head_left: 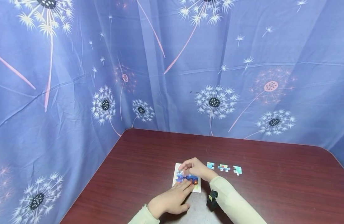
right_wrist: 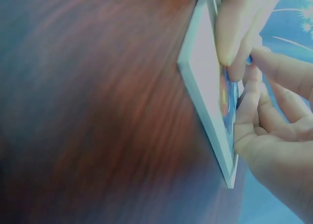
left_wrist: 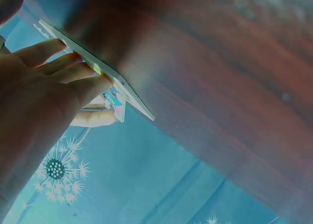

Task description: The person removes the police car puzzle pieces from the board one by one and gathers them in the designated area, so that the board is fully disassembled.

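A small jigsaw board (head_left: 198, 189) with a pale border and a blue vehicle picture lies on the table. My left hand (head_left: 171, 199) rests on its near part, the extended fingers touching the picture. Over the far part of the board, my right hand (head_left: 197, 169) pinches a puzzle piece (left_wrist: 119, 109) between thumb and fingers. In the left wrist view that piece stands tilted up from the board. The right wrist view shows both hands close together over the board, and the fingers partly cover the picture.
Three loose puzzle pieces lie in a row right of the board: a left one (head_left: 210, 165), a middle one (head_left: 223, 168) and a right one (head_left: 237, 170). The dark red wooden table (head_left: 272, 186) meets a blue dandelion-print curtain (head_left: 172, 102) behind and at left.
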`<state>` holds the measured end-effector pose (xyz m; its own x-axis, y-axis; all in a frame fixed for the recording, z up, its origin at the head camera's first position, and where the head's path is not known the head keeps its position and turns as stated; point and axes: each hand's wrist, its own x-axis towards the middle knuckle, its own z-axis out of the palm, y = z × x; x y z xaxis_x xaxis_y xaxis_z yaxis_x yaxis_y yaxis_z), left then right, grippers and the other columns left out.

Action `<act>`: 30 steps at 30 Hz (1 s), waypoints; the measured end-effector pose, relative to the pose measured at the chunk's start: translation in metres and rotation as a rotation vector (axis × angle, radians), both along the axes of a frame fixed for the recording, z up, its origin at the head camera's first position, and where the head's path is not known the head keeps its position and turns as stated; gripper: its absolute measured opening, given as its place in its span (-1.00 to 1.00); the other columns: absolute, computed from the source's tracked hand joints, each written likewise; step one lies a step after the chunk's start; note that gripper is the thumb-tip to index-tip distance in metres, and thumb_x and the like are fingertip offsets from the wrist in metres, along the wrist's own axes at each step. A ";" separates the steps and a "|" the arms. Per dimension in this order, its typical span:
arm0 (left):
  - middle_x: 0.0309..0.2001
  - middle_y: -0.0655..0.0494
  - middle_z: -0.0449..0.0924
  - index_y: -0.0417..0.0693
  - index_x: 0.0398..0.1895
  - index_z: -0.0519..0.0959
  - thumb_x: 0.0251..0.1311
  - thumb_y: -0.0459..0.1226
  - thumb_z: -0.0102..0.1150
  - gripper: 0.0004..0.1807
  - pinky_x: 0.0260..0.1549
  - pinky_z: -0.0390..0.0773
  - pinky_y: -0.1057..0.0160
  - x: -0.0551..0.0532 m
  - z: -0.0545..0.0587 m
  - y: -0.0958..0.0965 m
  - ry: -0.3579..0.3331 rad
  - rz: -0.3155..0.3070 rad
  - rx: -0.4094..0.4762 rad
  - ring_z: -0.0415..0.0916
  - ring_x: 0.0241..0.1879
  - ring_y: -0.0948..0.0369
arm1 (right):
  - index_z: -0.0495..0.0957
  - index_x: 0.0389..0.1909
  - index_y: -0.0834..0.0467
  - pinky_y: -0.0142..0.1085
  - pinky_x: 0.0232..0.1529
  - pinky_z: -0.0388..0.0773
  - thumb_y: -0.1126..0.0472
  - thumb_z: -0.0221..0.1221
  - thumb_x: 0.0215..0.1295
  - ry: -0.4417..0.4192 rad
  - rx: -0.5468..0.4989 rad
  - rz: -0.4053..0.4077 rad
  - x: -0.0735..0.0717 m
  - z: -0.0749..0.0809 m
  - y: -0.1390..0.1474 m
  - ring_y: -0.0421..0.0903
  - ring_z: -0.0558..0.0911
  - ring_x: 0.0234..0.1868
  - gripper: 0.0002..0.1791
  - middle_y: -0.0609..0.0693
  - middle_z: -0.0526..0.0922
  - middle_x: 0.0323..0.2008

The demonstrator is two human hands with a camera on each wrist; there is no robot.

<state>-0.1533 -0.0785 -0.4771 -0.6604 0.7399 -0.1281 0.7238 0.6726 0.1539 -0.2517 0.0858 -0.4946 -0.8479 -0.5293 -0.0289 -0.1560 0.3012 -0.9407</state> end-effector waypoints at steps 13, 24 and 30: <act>0.45 -0.07 0.11 -0.17 0.44 0.19 0.27 -0.08 0.09 -0.28 0.32 0.22 0.02 -0.001 0.001 -0.001 -0.024 -0.003 -0.001 0.03 0.44 0.01 | 0.71 -0.28 0.26 -0.23 -0.11 0.58 0.34 0.26 0.20 0.062 0.081 0.000 -0.001 0.002 -0.004 -0.17 0.61 -0.25 -0.89 0.04 0.73 -0.29; 0.45 -0.09 0.11 -0.19 0.43 0.20 0.25 -0.09 0.10 -0.28 0.34 0.18 0.05 -0.003 -0.001 -0.001 -0.031 -0.003 0.009 0.03 0.45 0.03 | 0.70 -0.27 0.31 -0.28 -0.16 0.58 0.37 0.25 0.21 -0.005 0.034 -0.004 -0.002 0.000 -0.002 -0.18 0.61 -0.26 -0.88 0.09 0.73 -0.28; 0.45 -0.09 0.12 -0.20 0.42 0.22 0.24 -0.11 0.10 -0.29 0.34 0.19 0.04 -0.002 0.000 -0.001 -0.030 0.000 0.021 0.04 0.44 0.03 | 0.71 -0.28 0.30 -0.32 -0.17 0.57 0.38 0.27 0.19 -0.021 0.015 -0.011 -0.006 -0.005 0.000 -0.21 0.60 -0.27 -0.89 0.08 0.74 -0.30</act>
